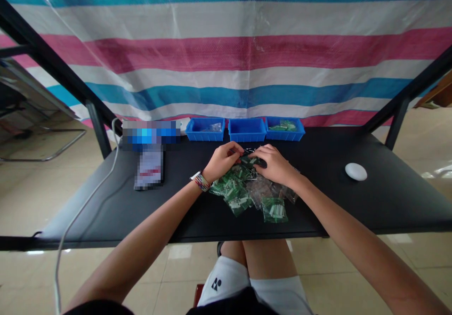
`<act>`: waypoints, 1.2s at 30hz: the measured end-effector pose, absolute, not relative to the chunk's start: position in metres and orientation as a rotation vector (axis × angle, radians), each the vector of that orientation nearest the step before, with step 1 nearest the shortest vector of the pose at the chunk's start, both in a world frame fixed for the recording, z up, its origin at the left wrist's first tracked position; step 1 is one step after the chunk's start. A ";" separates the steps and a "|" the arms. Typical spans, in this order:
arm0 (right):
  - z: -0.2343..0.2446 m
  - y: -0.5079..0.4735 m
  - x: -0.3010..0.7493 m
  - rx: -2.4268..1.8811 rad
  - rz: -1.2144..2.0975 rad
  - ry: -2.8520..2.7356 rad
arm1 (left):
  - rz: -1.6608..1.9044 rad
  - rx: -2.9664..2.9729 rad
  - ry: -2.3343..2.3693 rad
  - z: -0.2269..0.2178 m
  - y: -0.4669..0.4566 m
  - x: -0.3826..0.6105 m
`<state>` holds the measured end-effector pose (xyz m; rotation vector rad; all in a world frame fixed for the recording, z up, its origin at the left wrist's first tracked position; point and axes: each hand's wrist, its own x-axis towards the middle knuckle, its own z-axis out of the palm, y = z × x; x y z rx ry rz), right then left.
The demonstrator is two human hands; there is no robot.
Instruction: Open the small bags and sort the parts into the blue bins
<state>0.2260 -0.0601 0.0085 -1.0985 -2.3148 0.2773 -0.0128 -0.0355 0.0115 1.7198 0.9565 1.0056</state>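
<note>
Both hands are over a heap of small clear plastic bags on the black table. My left hand (224, 160), with a band at the wrist, is closed, thumb and fingers pinched at the left edge of a small green-tinted plastic bag (250, 160). At that bag's right side my right hand (275, 165) curls its fingers and thumb around the edge. Loose screws (250, 150) lie just beyond the fingertips. Nearer me are more green bags (237, 197), one bag with pale plugs (274, 210), and clear bags with brownish contents (259, 190).
Three blue bins stand in a row behind the heap: the left bin (205, 136) with clear bags, the middle bin (247, 136), and the right bin (285, 136) with green bags. A white oval object (356, 172) lies right; a blurred phone-like object (149, 168) and white cable (88, 197) are left.
</note>
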 end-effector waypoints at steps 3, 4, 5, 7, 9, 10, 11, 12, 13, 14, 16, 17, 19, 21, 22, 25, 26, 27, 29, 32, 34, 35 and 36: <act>0.008 -0.060 0.225 -1.111 0.241 -2.335 | 1.004 1.726 0.954 0.011 -0.036 -0.013; 0.009 -0.061 0.225 -1.116 0.224 -2.341 | 1.001 1.727 0.954 0.011 -0.036 -0.013; 0.009 -0.061 0.224 -1.121 0.211 -2.344 | 0.998 1.728 0.957 0.011 -0.036 -0.012; 0.009 -0.060 0.223 -1.129 0.197 -2.344 | 0.992 1.729 0.965 0.010 -0.035 -0.012; 0.010 -0.059 0.223 -1.132 0.183 -2.350 | 0.986 1.736 0.967 0.010 -0.035 -0.012; 0.010 -0.059 0.223 -1.127 0.167 -2.360 | 0.987 1.740 0.966 0.010 -0.035 -0.012; 0.010 -0.058 0.223 -1.114 0.142 -2.371 | 0.988 1.743 0.964 0.010 -0.035 -0.012; 0.010 -0.057 0.223 -1.096 0.109 -2.381 | 0.988 1.745 0.963 0.010 -0.035 -0.012; 0.010 -0.056 0.224 -1.075 0.073 -2.385 | 0.988 1.745 0.963 0.010 -0.035 -0.012; 0.010 -0.055 0.224 -1.056 0.041 -2.379 | 0.989 1.743 0.965 0.011 -0.036 -0.012; 0.010 -0.053 0.225 -1.035 0.012 -2.332 | 0.984 1.739 0.969 0.012 -0.037 -0.011; 0.009 -0.052 0.225 -1.031 0.022 -2.297 | 0.982 1.743 0.970 0.013 -0.038 -0.011; 0.007 -0.049 0.225 -1.016 0.076 -2.224 | 0.977 1.757 0.967 0.014 -0.039 -0.011; 0.005 -0.048 0.224 -0.983 0.142 -2.162 | 0.977 1.781 0.966 0.015 -0.040 -0.011; 0.005 -0.047 0.224 -0.963 0.170 -2.135 | 0.986 1.801 0.976 0.015 -0.040 -0.012; 0.006 -0.046 0.223 -0.928 0.246 -2.059 | 1.047 1.907 1.041 0.017 -0.039 -0.012; 0.007 -0.047 0.223 -0.929 0.271 -2.034 | 1.069 1.942 1.053 0.017 -0.039 -0.012; 0.009 -0.048 0.223 -0.935 0.299 -2.010 | 1.087 1.960 1.050 0.018 -0.040 -0.012; 0.013 -0.050 0.223 -0.953 0.361 -1.960 | 1.097 1.933 1.003 0.021 -0.041 -0.011; 0.019 -0.055 0.223 -0.978 0.505 -1.858 | 1.085 1.795 0.909 0.025 -0.045 -0.009; 0.021 -0.058 0.223 -0.985 0.659 -1.755 | 1.101 1.707 0.871 0.028 -0.047 -0.008; 0.022 -0.059 0.223 -0.984 0.742 -1.702 | 1.119 1.667 0.861 0.030 -0.047 -0.008; 0.022 -0.060 0.222 -0.978 0.818 -1.651 | 1.137 1.626 0.856 0.031 -0.047 -0.008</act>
